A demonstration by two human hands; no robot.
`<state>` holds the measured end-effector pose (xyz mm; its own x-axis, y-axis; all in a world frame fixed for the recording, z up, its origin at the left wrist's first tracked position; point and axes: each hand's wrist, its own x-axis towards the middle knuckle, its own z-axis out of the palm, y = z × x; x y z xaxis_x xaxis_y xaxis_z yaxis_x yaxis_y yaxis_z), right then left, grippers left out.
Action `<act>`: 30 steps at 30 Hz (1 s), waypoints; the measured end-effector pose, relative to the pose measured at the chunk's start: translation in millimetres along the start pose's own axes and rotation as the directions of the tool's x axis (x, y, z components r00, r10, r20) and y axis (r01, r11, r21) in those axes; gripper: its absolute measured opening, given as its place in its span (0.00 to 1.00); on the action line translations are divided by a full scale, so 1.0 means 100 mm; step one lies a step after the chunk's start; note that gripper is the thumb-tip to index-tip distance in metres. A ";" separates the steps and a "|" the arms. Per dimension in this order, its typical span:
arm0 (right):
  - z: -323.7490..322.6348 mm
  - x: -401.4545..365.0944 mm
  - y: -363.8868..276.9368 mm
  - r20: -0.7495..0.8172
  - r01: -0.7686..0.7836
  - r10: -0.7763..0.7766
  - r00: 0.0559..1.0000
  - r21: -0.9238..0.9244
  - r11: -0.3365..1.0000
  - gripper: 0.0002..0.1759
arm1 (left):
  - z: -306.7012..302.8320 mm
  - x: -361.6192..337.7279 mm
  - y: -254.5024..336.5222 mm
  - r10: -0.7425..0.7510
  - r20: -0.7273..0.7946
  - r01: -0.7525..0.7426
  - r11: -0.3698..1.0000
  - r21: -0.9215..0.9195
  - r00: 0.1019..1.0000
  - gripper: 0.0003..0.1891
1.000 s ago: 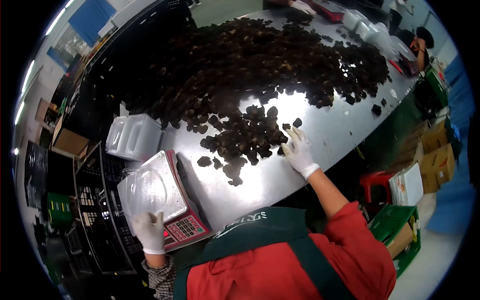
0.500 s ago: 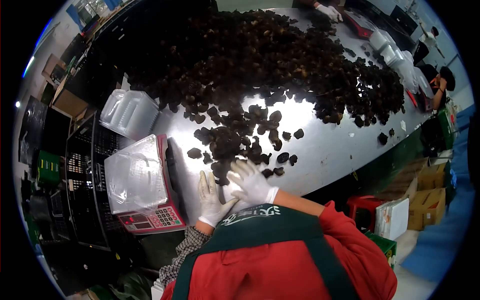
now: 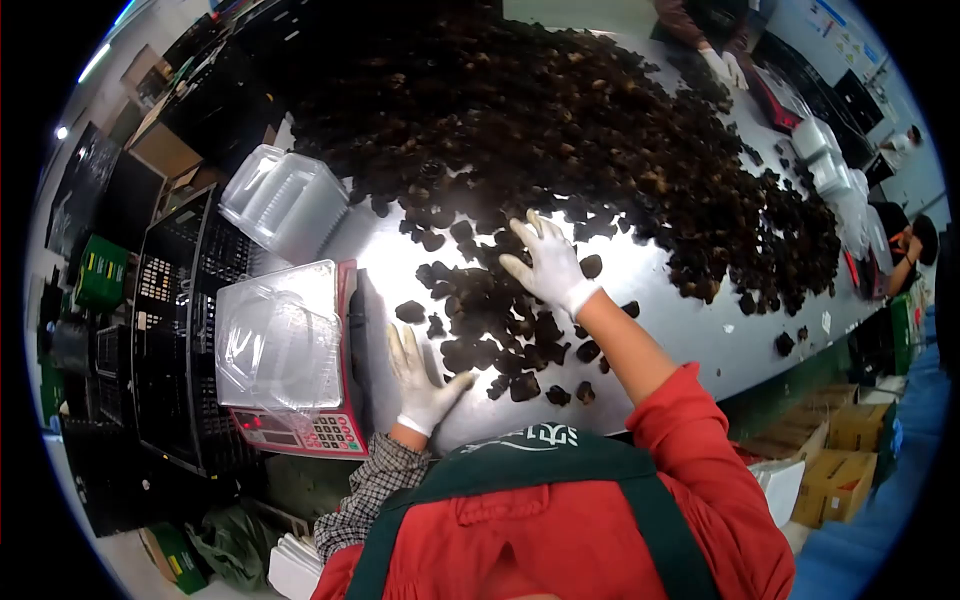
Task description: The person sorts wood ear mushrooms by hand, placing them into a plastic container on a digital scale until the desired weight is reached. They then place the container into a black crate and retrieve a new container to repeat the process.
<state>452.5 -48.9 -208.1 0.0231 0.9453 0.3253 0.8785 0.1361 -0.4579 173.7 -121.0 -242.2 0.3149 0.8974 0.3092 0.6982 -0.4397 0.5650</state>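
Observation:
Both my hands wear white gloves. My left hand (image 3: 425, 395) rests low on the metal table (image 3: 385, 285), fingers spread, thumb beside a small pile of dark wood ear mushrooms (image 3: 490, 310). My right hand (image 3: 550, 268) reaches farther out over the upper right of that pile, fingers stretched apart; nothing shows gripped in it. Beyond it spreads a large heap of the same mushrooms (image 3: 560, 130). Left of my left hand stands a red digital scale (image 3: 345, 432) with a clear plastic container (image 3: 280, 345) on its plate.
A stack of clear containers (image 3: 285, 210) stands behind the scale, beside black crates (image 3: 165, 340). Across the table are another person's gloved hands (image 3: 725, 68). More clear containers (image 3: 825, 160) sit at the far right. Cardboard boxes (image 3: 835, 485) stand on the floor at right.
My right hand has moved away from my body, from beside the left hand to the far side of the small pile. My left hand stays nearly in place. The view has shifted slightly.

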 end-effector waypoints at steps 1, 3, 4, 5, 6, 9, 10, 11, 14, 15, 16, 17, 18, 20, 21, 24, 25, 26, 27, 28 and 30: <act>0.09 0.18 0.00 0.038 -0.052 0.054 0.998 -0.074 0.996 0.36 | 0.01 0.12 -0.02 -0.070 -0.018 0.069 0.998 -0.011 0.997 0.62; 0.29 0.35 -0.06 0.158 -0.140 0.167 0.973 -0.171 0.975 0.41 | 0.09 0.38 -0.10 -0.180 -0.057 0.178 0.984 -0.030 0.982 0.58; 0.35 0.33 -0.15 0.220 -0.097 0.133 0.966 -0.168 0.981 0.41 | 0.18 0.48 -0.18 -0.238 -0.002 0.238 0.971 0.016 0.971 0.58; 0.40 0.22 -0.26 0.284 -0.055 0.100 0.954 -0.162 0.985 0.40 | 0.27 0.53 -0.26 -0.298 0.053 0.295 0.953 0.065 0.953 0.57; 0.39 0.06 -0.39 0.291 0.042 -0.005 0.957 -0.120 0.992 0.38 | 0.28 0.52 -0.22 -0.229 0.089 0.231 0.973 -0.013 0.969 0.56; 0.36 -0.60 -0.59 0.192 0.265 -0.276 0.942 0.083 0.961 0.30 | 0.22 0.34 -0.05 0.233 0.197 -0.210 0.969 -0.131 0.952 0.54; 0.26 -0.80 -0.65 0.181 0.278 -0.298 0.937 0.125 0.952 0.28 | 0.15 0.26 0.05 0.310 0.166 -0.283 0.945 -0.166 0.936 0.54; 0.16 -0.96 -0.67 0.167 0.290 -0.317 0.933 0.167 0.942 0.26 | 0.15 0.17 0.04 0.363 0.168 -0.320 0.918 -0.235 0.917 0.56; 0.03 -1.15 -0.59 0.137 0.371 -0.412 0.901 0.251 0.894 0.18 | 0.19 0.13 0.02 0.391 0.139 -0.353 0.905 -0.237 0.910 0.59; -0.06 -1.05 -0.57 0.102 0.367 -0.411 0.906 0.295 0.882 0.18 | 0.18 0.18 0.01 0.334 0.153 -0.292 0.925 -0.242 0.930 0.59; -0.10 -0.91 -0.55 0.080 0.325 -0.370 0.926 0.331 0.886 0.18 | 0.16 0.29 0.03 0.306 0.115 -0.280 0.939 -0.197 0.945 0.58; -0.12 -0.73 -0.51 0.058 0.282 -0.324 0.944 0.364 0.887 0.18 | 0.15 0.44 0.04 0.282 0.075 -0.268 0.951 -0.154 0.957 0.58; -0.11 -0.53 -0.49 0.046 0.241 -0.265 0.963 0.296 0.924 0.19 | 0.17 0.60 0.04 0.253 0.050 -0.246 0.962 -0.121 0.966 0.58; 0.04 -0.15 -0.43 0.033 0.174 -0.181 0.983 0.156 0.972 0.22 | 0.22 0.86 0.00 0.175 0.069 -0.173 0.985 -0.026 0.982 0.56; 0.19 -0.04 -0.38 0.034 0.154 -0.157 0.987 0.087 0.984 0.23 | 0.33 0.91 -0.11 0.124 0.042 -0.124 0.992 -0.014 0.991 0.54; 0.35 -0.11 -0.46 0.217 0.161 -0.182 0.959 0.113 0.981 0.22 | 0.39 0.92 -0.22 0.103 0.181 -0.084 0.991 -0.106 0.978 0.49; 0.33 -0.24 -0.54 0.265 0.176 -0.205 0.942 0.126 0.976 0.22 | 0.34 0.83 -0.22 0.173 0.255 -0.132 0.977 -0.169 0.951 0.48; 0.25 -0.37 -0.56 0.274 0.201 -0.232 0.933 0.137 0.970 0.22 | 0.29 0.69 -0.17 0.223 0.273 -0.160 0.959 -0.234 0.936 0.48; 0.18 -0.50 -0.57 0.246 0.231 -0.268 0.932 0.168 0.958 0.21 | 0.22 0.56 -0.11 0.269 0.286 -0.182 0.937 -0.296 0.920 0.47; 0.16 -0.61 -0.56 0.230 0.244 -0.293 0.928 0.220 0.945 0.21 | 0.15 0.45 -0.06 0.265 0.276 -0.169 0.930 -0.326 0.924 0.48; 0.04 -0.63 -0.55 0.123 0.269 -0.322 0.939 0.323 0.908 0.17 | 0.07 0.30 0.00 0.238 0.250 -0.141 0.926 -0.351 0.938 0.50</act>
<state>400.2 -114.6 -206.9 -0.3197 0.8801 0.3509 0.6495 0.4732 -0.5952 187.3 -94.0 -238.6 0.6225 0.7470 0.2334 0.3759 -0.5470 0.7480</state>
